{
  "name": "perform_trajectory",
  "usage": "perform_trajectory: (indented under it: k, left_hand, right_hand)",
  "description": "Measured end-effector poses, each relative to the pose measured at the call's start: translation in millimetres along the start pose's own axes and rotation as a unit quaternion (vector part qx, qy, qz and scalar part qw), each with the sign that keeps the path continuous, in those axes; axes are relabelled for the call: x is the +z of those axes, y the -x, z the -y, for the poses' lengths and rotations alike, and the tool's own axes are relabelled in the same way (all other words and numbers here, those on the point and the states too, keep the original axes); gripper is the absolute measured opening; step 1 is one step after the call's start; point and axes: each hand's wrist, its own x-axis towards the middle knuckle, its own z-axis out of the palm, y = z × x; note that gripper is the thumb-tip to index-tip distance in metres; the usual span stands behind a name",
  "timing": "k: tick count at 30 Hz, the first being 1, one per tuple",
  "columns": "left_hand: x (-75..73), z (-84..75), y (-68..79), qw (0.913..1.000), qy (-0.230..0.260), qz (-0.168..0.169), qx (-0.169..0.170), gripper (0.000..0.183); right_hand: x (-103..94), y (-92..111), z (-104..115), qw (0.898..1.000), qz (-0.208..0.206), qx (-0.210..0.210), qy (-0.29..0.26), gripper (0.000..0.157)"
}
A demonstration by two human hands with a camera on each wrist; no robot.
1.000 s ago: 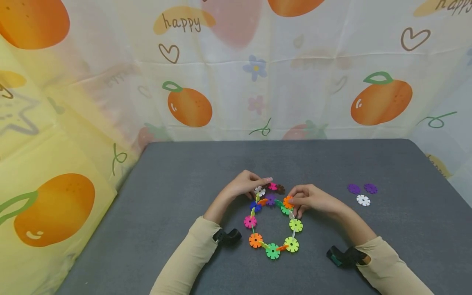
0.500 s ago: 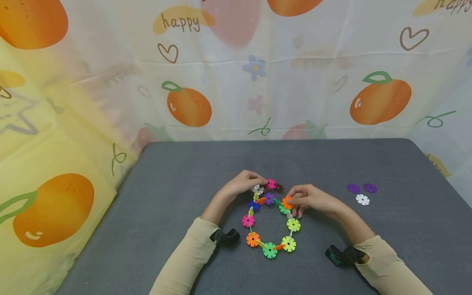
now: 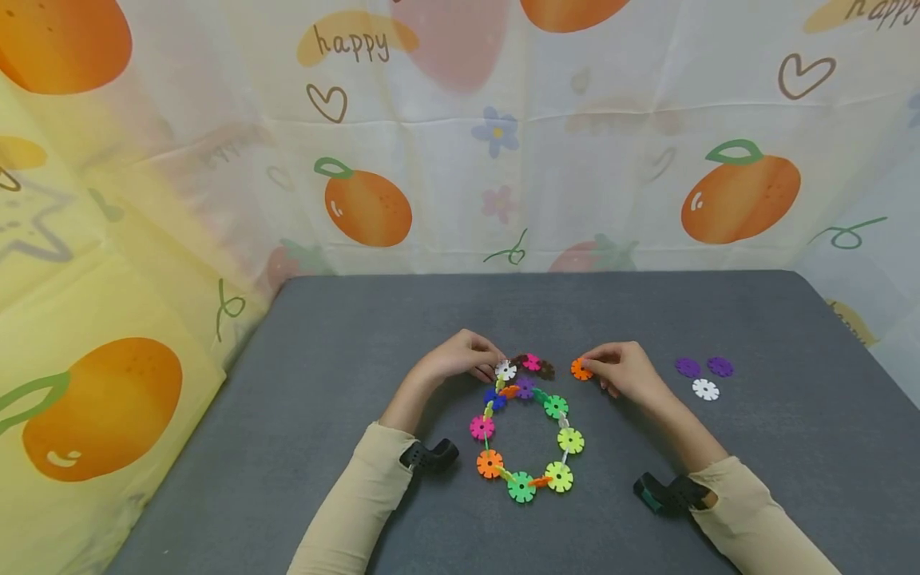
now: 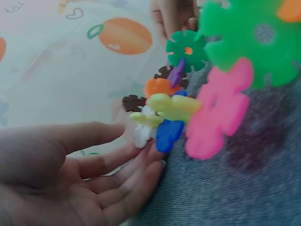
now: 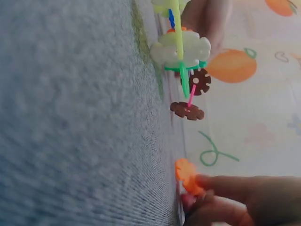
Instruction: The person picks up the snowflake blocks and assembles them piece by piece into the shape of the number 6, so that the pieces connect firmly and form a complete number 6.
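Note:
Notched plastic interlocking discs in many colours form a closed ring on the table. From its far left side a short branch runs out, with a white disc, a pink disc and brown discs. My left hand is at the white disc. In the left wrist view its thumb stands apart from the fingers, whose tips are right at that disc. Beyond the ring's far right side my right hand pinches a loose orange disc between thumb and fingers, close over the table in the right wrist view.
Two purple discs and a loose white disc lie on the grey table to the right of my right hand. A printed curtain hangs behind the far table edge.
My right hand has moved away from the ring, up and right, carrying the orange disc. The left hand has drawn back slightly left from the pink disc, its fingers looser.

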Motion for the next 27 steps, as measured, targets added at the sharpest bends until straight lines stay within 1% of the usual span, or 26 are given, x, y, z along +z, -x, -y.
perform_trajectory:
  k: [2, 3, 4, 6, 7, 8, 10, 12, 14, 15, 17, 18, 19, 20, 22, 24, 27]
  left_hand:
    - [-1.4, 1.6, 0.6, 1.0000, 0.001, 0.004, -0.001, 0.026]
    - [-1.1, 2.1, 0.3, 1.0000, 0.007, 0.005, -0.003, 0.025]
    - [-0.3, 2.3, 0.1, 0.9999, 0.013, 0.006, 0.000, 0.025]
    - [2.4, 2.5, -1.1, 0.9994, 0.031, 0.007, 0.009, 0.024]
    - [4.3, 2.4, -2.0, 0.9991, 0.040, 0.006, 0.014, 0.024]
    - [6.4, 1.8, -2.7, 0.9987, 0.047, 0.005, 0.019, 0.024]
    - [10.5, 0.8, -4.0, 0.9982, 0.053, 0.004, 0.029, 0.025]
    - [13.6, 0.2, -5.1, 0.9978, 0.056, 0.000, 0.035, 0.025]
    - [15.9, 0.0, -5.5, 0.9977, 0.058, -0.005, 0.036, 0.025]
    - [16.6, 0.0, -5.7, 0.9976, 0.060, -0.007, 0.035, 0.025]
    - [17.4, 0.1, -5.5, 0.9973, 0.065, -0.008, 0.032, 0.025]
    - [17.7, 0.0, -5.3, 0.9972, 0.068, -0.007, 0.030, 0.025]
    - [18.1, 0.2, -5.5, 0.9971, 0.071, -0.004, 0.026, 0.025]
    - [18.4, 0.2, -5.6, 0.9970, 0.074, -0.001, 0.023, 0.026]
    - [18.9, 0.5, -5.8, 0.9967, 0.079, 0.007, 0.018, 0.028]
    - [19.5, 0.5, -6.1, 0.9965, 0.082, 0.013, 0.011, 0.029]
    - [20.8, 0.8, -6.8, 0.9962, 0.086, 0.014, 0.008, 0.029]
  right_hand:
    - [2.7, -2, 1, 0.997, -0.053, -0.018, 0.048, 0.026]
    - [4.7, -3, 2, 0.995, -0.079, -0.029, 0.063, 0.026]
    - [7.3, -4, 3, 0.991, -0.100, -0.041, 0.072, 0.025]
    - [13.3, -6, 6, 0.989, -0.121, -0.064, 0.062, 0.025]
    - [16.3, -7, 9, 0.989, -0.118, -0.072, 0.048, 0.025]
    - [19.1, -8, 12, 0.992, -0.102, -0.075, 0.024, 0.027]
    - [23.9, -11, 17, 0.997, -0.048, -0.064, -0.019, 0.031]
    - [27.5, -13, 20, 0.998, 0.009, -0.035, -0.050, 0.037]
    - [29.8, -15, 21, 0.995, 0.054, 0.000, -0.080, 0.042]
    - [30.6, -16, 21, 0.993, 0.068, 0.017, -0.093, 0.043]
    - [31.7, -17, 20, 0.989, 0.087, 0.031, -0.113, 0.045]
    - [32.1, -17, 19, 0.988, 0.092, 0.031, -0.122, 0.044]
    - [32.5, -18, 18, 0.987, 0.097, 0.027, -0.128, 0.043]
    - [32.8, -18, 17, 0.987, 0.101, 0.014, -0.127, 0.041]
    - [33.8, -18, 16, 0.988, 0.104, -0.024, -0.113, 0.035]
    - [35.6, -19, 15, 0.988, 0.095, -0.065, -0.103, 0.026]
    - [39.2, -20, 15, 0.986, 0.067, -0.134, -0.079, 0.013]
